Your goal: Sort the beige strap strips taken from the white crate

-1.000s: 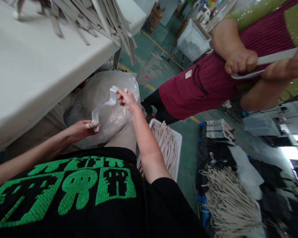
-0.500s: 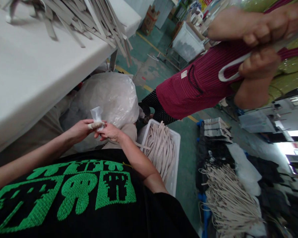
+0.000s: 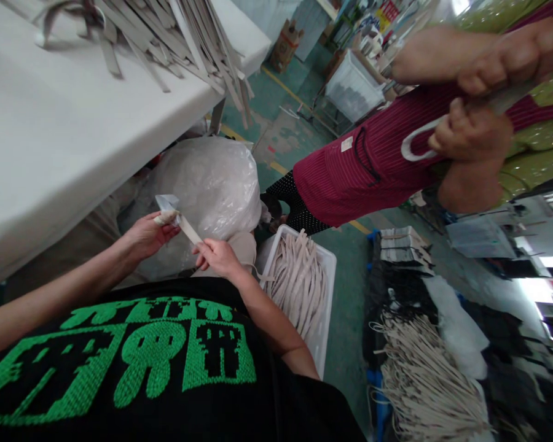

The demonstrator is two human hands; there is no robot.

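My left hand [image 3: 148, 236] is closed, with a whitish wrap on one digit. It pinches a small clear plastic piece [image 3: 166, 202] together with one end of a flat beige strap [image 3: 190, 229]. The strap runs taut and slanting down to my right hand [image 3: 218, 255], whose fingers are closed on its other part. From under my right wrist a thin strap leads toward the white bin [image 3: 330, 288], which is filled with loose beige straps [image 3: 299, 276]. Both hands are above my lap, just in front of a large clear plastic bag [image 3: 212, 178].
A white table [image 3: 64, 129] at the left carries a pile of flat strips [image 3: 152, 37], some hanging over its edge. On the right stands a co-worker in a maroon apron [image 3: 350, 166], holding a strap. A heap of beige straps [image 3: 428, 374] lies at lower right.
My hands have moved apart, the left one leftward and the right one slightly right. A length of strap now shows between them. The co-worker's hands have shifted slightly.
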